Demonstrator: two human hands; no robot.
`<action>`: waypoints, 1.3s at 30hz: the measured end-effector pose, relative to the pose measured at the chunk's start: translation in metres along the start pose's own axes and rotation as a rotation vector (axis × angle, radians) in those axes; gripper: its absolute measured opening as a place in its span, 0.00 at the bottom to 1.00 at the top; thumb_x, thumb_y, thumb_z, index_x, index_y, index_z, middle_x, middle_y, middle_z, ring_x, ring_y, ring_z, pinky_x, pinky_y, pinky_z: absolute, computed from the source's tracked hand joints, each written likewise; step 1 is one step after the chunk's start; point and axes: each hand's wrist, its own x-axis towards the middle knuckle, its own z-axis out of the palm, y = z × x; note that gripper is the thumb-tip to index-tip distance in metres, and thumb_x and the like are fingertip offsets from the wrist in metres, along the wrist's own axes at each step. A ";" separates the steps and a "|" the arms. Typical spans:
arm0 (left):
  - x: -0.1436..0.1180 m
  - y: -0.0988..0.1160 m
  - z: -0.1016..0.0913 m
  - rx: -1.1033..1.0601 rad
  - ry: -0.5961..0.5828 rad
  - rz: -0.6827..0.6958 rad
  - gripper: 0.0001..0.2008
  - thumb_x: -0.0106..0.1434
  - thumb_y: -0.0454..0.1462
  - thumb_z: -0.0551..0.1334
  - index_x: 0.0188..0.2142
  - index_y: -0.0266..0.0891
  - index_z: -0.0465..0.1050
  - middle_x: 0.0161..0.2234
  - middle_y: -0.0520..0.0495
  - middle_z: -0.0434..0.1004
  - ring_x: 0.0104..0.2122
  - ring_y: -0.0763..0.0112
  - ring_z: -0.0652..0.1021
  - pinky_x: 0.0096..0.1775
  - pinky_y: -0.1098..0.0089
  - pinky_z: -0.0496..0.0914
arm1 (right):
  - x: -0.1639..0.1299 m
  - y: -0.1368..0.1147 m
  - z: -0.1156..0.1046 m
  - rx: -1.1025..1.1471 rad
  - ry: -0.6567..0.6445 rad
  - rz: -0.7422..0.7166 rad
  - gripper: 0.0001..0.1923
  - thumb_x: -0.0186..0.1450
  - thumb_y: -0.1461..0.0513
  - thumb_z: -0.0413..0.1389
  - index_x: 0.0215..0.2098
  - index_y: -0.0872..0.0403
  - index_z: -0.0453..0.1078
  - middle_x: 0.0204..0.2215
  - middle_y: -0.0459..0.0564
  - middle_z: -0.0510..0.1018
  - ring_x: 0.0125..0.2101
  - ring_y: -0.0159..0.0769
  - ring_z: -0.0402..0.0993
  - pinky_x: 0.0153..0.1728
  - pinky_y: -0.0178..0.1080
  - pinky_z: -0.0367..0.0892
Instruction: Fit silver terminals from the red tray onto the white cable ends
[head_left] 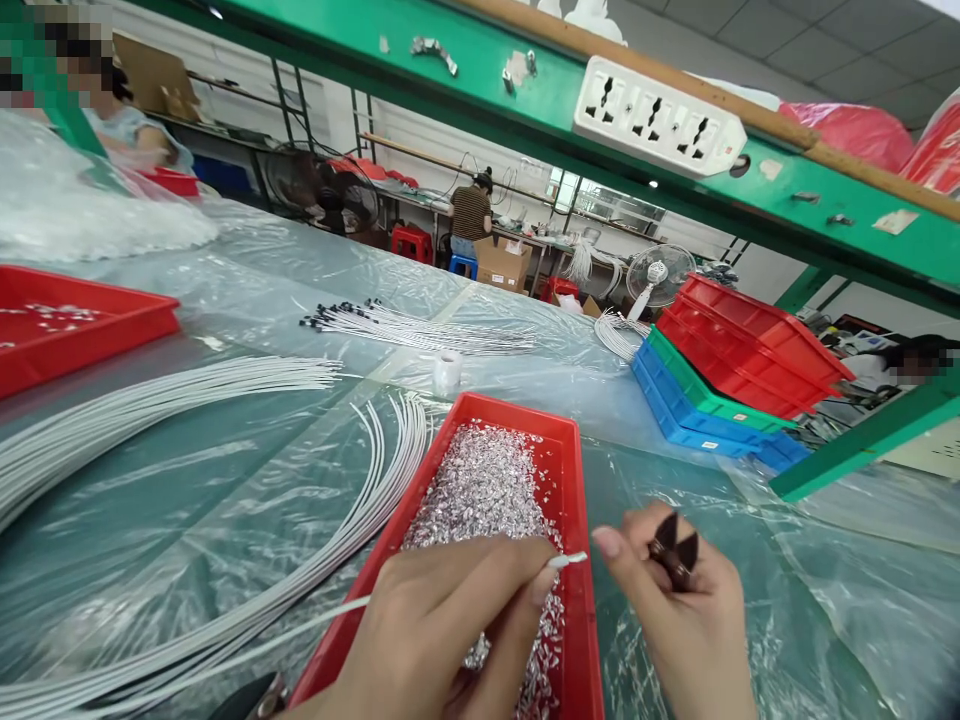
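Observation:
My left hand [442, 620] pinches the end of a thin white cable [568, 559] between thumb and forefinger, its tip sticking out to the right over the red tray [574, 470]. The tray holds a heap of small shiny metal pieces [480, 490]. My right hand [682, 610] is close beside the cable tip, index finger stretched toward it, with a small dark brown tweezer-like tool [675, 552] gripped in its fingers. The cable trails left under my left hand [330, 612].
Bundles of white cables [150, 400] lie on the plastic-covered table to the left. Another red tray [82, 325] sits far left, stacked red, green and blue trays [720, 390] at right. A tape roll [447, 372] stands behind the tray. People work in the background.

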 end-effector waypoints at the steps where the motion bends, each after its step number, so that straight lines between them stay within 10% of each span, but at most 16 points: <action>1: -0.001 0.000 0.001 -0.001 -0.005 0.000 0.09 0.71 0.30 0.50 0.42 0.43 0.66 0.25 0.57 0.74 0.22 0.75 0.77 0.26 0.76 0.71 | 0.003 0.000 -0.003 -0.028 -0.012 -0.051 0.20 0.65 0.61 0.58 0.21 0.53 0.53 0.19 0.38 0.49 0.20 0.30 0.44 0.21 0.34 0.44; 9: -0.008 -0.009 0.006 0.017 -0.096 0.024 0.09 0.68 0.27 0.52 0.42 0.38 0.67 0.27 0.52 0.75 0.24 0.72 0.77 0.26 0.73 0.70 | 0.013 0.003 -0.009 0.024 -0.164 -0.157 0.06 0.66 0.66 0.58 0.34 0.48 0.69 0.21 0.39 0.60 0.19 0.29 0.55 0.19 0.29 0.52; 15: -0.007 -0.012 0.007 0.071 -0.116 0.058 0.09 0.67 0.26 0.52 0.40 0.37 0.68 0.25 0.51 0.74 0.22 0.71 0.75 0.23 0.72 0.69 | 0.001 -0.007 -0.025 -0.258 -0.331 -0.440 0.21 0.68 0.68 0.58 0.55 0.40 0.68 0.22 0.39 0.64 0.20 0.32 0.60 0.23 0.35 0.58; 32: -0.008 -0.012 0.000 0.167 -0.244 0.089 0.14 0.65 0.23 0.50 0.44 0.37 0.67 0.31 0.49 0.73 0.29 0.65 0.68 0.29 0.67 0.66 | -0.004 -0.016 -0.027 -0.500 -0.337 -0.516 0.10 0.69 0.69 0.54 0.43 0.47 0.66 0.26 0.40 0.71 0.20 0.30 0.67 0.25 0.36 0.63; 39: -0.011 -0.017 0.006 0.126 -0.335 0.097 0.15 0.68 0.24 0.47 0.44 0.36 0.69 0.30 0.48 0.72 0.30 0.64 0.68 0.30 0.67 0.64 | -0.001 -0.010 -0.033 -0.449 -0.540 -0.300 0.07 0.69 0.68 0.52 0.35 0.50 0.65 0.25 0.41 0.68 0.22 0.30 0.64 0.23 0.34 0.57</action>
